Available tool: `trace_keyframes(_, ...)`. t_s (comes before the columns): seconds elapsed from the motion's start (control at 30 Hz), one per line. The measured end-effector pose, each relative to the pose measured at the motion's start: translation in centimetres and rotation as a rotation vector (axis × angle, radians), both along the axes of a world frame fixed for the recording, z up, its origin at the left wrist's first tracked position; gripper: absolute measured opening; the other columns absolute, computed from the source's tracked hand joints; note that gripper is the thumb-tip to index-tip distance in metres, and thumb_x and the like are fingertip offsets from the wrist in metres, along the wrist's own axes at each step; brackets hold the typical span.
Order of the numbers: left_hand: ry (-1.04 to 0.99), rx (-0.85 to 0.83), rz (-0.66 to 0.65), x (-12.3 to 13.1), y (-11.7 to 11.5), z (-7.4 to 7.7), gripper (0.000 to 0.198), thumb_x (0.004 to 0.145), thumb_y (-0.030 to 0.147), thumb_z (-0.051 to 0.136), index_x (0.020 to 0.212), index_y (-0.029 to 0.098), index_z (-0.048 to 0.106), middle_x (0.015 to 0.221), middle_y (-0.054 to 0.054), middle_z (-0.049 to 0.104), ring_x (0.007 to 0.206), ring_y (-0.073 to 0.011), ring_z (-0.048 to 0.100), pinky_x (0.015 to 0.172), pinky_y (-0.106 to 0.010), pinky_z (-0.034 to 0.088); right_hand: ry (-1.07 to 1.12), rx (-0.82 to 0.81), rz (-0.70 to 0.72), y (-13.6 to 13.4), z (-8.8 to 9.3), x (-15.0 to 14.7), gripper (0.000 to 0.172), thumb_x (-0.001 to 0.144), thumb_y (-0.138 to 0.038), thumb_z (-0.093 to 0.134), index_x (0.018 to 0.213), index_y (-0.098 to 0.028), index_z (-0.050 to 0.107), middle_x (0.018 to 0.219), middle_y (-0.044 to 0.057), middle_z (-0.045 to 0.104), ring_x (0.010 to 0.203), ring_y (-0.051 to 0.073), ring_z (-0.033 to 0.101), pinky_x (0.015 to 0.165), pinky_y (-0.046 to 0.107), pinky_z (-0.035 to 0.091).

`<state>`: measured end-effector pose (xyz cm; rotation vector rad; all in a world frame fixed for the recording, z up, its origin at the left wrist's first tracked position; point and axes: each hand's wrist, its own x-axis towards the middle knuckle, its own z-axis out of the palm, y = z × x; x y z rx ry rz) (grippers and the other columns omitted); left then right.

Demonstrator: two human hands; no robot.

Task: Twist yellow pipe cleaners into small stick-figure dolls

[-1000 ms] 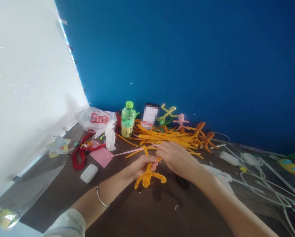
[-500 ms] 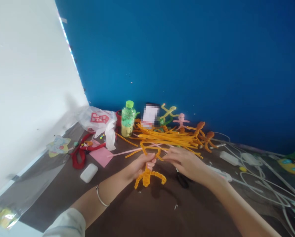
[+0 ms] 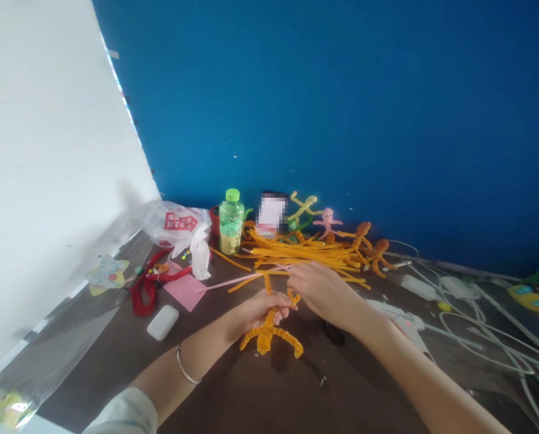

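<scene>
so the left hand (image 3: 261,311) has its fingers curled and pressed together around the twisted middle of a fuzzy orange pipe-cleaner figure (image 3: 265,339), which sits just above the dark brown desk (image 3: 251,401), out in the open, well forward of the back edge. the figure's bent, fuzzy legs splay out below that grip, and a thin orange loop sticks up at the top. the right hand (image 3: 324,290) is right beside it, fingers bunched and angled down at that loop, but i can't tell if they're actually pinching it. a long pink pipe cleaner (image 3: 227,282) runs across behind both hands.

toward the back edge there's a messy heap of straight orange pipe cleaners (image 3: 300,256), with a pink pipe-cleaner doll (image 3: 327,222) and orange spidery figures (image 3: 377,256) along the blue wall (image 3: 341,108). left of that are a green-capped plastic bottle (image 3: 231,222), a crinkly white plastic bag (image 3: 179,225), a flat pink paper square (image 3: 185,292) and a rounded white box (image 3: 163,322). a dark object (image 3: 333,333) sits under the right wrist, and smooth white cables (image 3: 477,325) tangle over the right corner. there's a thin silver bangle (image 3: 183,365) on the left wrist.
</scene>
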<state>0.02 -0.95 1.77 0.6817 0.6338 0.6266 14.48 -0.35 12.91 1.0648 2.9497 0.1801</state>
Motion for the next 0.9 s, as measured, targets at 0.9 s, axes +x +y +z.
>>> trace_keyframes(0.9,0.003,-0.017,-0.170,-0.4,-0.1,0.4,0.011,0.066,0.019,0.060,0.060,0.010,0.058,0.043,0.003,0.048,0.031,-0.0007,0.033,0.030,-0.012,0.024,-0.001,-0.205,0.035,0.7,0.8,0.5,0.022,0.083,-0.013,0.045,0.071,-0.017,0.062,0.075,0.005,0.061,0.072,0.016,0.054,0.063,0.026,0.036)
